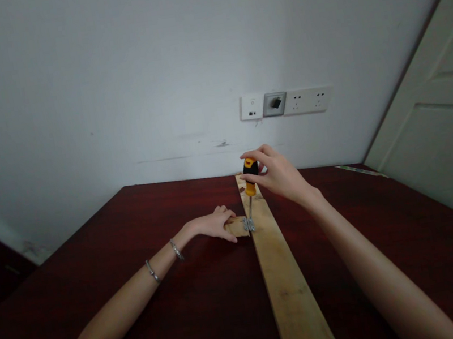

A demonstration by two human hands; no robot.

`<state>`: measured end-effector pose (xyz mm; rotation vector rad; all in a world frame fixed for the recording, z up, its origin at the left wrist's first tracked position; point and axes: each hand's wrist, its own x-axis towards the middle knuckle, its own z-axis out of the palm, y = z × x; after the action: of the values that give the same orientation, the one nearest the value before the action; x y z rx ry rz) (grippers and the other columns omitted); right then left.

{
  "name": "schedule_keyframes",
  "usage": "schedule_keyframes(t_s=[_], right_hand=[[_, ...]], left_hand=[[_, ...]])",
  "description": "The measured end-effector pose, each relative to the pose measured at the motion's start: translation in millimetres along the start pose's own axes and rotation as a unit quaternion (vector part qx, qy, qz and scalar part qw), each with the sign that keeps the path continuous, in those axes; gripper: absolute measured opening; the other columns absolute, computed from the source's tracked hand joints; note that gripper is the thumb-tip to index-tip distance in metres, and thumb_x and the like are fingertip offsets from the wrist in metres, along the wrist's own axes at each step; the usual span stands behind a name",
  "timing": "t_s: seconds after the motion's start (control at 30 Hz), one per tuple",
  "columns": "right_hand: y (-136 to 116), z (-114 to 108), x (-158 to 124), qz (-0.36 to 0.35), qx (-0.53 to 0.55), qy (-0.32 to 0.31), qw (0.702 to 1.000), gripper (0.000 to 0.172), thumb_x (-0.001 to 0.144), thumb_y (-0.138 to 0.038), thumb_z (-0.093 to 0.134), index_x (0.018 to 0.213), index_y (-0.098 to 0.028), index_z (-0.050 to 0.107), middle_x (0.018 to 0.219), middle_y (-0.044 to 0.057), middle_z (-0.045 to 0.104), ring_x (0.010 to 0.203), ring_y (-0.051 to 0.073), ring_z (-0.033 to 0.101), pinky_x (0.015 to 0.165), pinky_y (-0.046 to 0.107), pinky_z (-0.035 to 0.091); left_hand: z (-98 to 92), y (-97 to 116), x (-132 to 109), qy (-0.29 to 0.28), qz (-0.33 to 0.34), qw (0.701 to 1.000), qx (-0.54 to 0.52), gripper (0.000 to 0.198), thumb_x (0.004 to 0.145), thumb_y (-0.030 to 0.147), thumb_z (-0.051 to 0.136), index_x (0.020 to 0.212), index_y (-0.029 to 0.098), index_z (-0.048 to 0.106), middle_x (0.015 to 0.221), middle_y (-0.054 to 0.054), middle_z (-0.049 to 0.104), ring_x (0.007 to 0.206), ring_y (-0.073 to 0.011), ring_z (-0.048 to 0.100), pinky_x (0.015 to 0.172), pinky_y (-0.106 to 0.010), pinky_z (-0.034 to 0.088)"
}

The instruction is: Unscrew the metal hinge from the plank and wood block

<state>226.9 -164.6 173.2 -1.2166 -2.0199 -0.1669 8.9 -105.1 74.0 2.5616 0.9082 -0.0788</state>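
Observation:
A long pale wooden plank [290, 285] lies lengthwise on the dark red table [143, 297]. A small wooden block [238, 227] butts against its left edge, joined by a small metal hinge [248, 224]. My left hand [213, 224] presses down on the small block, fingers curled over it. My right hand [279, 175] grips the yellow and black handle of a screwdriver [249, 180], held upright. Its metal tip rests on the hinge.
A white wall rises behind the table with a row of sockets and a switch [287, 102]. A pale door [443, 124] stands at the right. Two bracelets [163, 261] circle my left wrist and forearm.

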Motion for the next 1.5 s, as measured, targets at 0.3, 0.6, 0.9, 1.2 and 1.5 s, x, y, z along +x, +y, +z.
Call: schedule_keyframes(t_s=[0.3, 0.6, 0.9, 1.2, 1.5], right_hand=[[-2, -1, 0, -0.008, 0.007, -0.016, 1.000, 0.053, 0.078, -0.023, 0.056, 0.131, -0.015, 0.049, 0.111, 0.011, 0.056, 0.091, 0.023, 0.059, 0.083, 0.039, 0.051], [2, -1, -1, -0.011, 0.006, -0.007, 1.000, 0.044, 0.084, -0.034, 0.058, 0.125, -0.020, 0.055, 0.100, 0.008, 0.054, 0.077, 0.019, 0.057, 0.078, 0.038, 0.051], [5, 3, 0, -0.022, 0.013, -0.004, 1.000, 0.054, 0.083, -0.032, 0.059, 0.132, -0.014, 0.049, 0.107, 0.012, 0.054, 0.090, 0.023, 0.058, 0.086, 0.041, 0.050], [2, -4, 0, -0.017, -0.004, -0.033, 0.999, 0.050, 0.082, -0.024, 0.058, 0.131, -0.019, 0.050, 0.099, 0.009, 0.057, 0.079, 0.021, 0.058, 0.078, 0.039, 0.051], [0, -8, 0, -0.011, 0.031, 0.000, 0.999, 0.057, 0.074, -0.021, 0.059, 0.130, -0.014, 0.050, 0.114, 0.013, 0.063, 0.078, 0.021, 0.061, 0.073, 0.038, 0.052]], left_hand=[[-0.6, 1, 0, 0.002, 0.005, 1.000, 0.000, 0.081, 0.063, 0.062, 0.067, 0.125, 0.013, 0.050, 0.112, -0.011, 0.045, 0.106, -0.0287, 0.041, 0.092, -0.036, 0.037], [-0.1, 1, -1, 0.001, 0.007, 1.000, 0.000, 0.080, 0.065, 0.060, 0.067, 0.126, 0.012, 0.050, 0.112, -0.011, 0.044, 0.105, -0.0274, 0.041, 0.092, -0.035, 0.037], [0.1, 0, 0, 0.001, 0.006, 1.000, 0.006, 0.082, 0.064, 0.062, 0.067, 0.127, 0.012, 0.050, 0.112, -0.011, 0.045, 0.106, -0.0284, 0.041, 0.093, -0.036, 0.036], [0.1, 2, 0, -0.004, -0.003, 1.000, 0.009, 0.080, 0.064, 0.061, 0.067, 0.126, 0.014, 0.049, 0.112, -0.010, 0.044, 0.107, -0.0274, 0.041, 0.093, -0.035, 0.037], [0.9, 2, 0, -0.011, -0.006, 1.000, 0.011, 0.082, 0.063, 0.061, 0.067, 0.127, 0.013, 0.048, 0.115, -0.011, 0.043, 0.108, -0.0275, 0.041, 0.095, -0.035, 0.036]])
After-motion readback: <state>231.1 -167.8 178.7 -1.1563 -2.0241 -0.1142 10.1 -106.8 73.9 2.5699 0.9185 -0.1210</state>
